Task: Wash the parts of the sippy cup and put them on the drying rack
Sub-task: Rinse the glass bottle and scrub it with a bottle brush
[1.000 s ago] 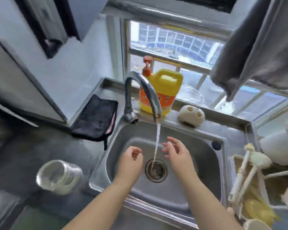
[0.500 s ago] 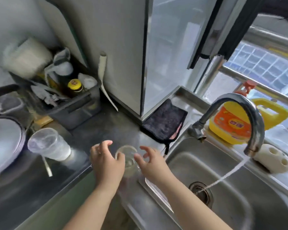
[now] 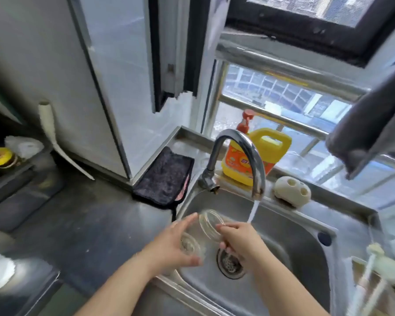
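Presently, the scene is set out as follows.

Cup: a clear cup body is held tilted over the left part of the sink, its open mouth turned up and toward the tap, its base lower and nearer the person.

Left hand: the left hand is wrapped round the lower part of the cup, with the thumb laid along its upper side and the fingers curled beneath the base.

Right hand: the right hand is closed on the cup's rim, which is pinched by the fingertips at the side nearer the drain.

Water: a thin stream is seen falling from the tap; it passes just right of the cup's mouth and behind the right hand, and whether the cup is touched by it cannot be told.

Sink: a steel sink is shown with its drain just below the hands.

Ledge: a yellow detergent bottle is stood behind the tap, and a white holder with two holes is placed to its right.

Counter: a dark cloth is laid left of the sink.

Right edge: pale rack pegs are seen beside the sink, blurred.
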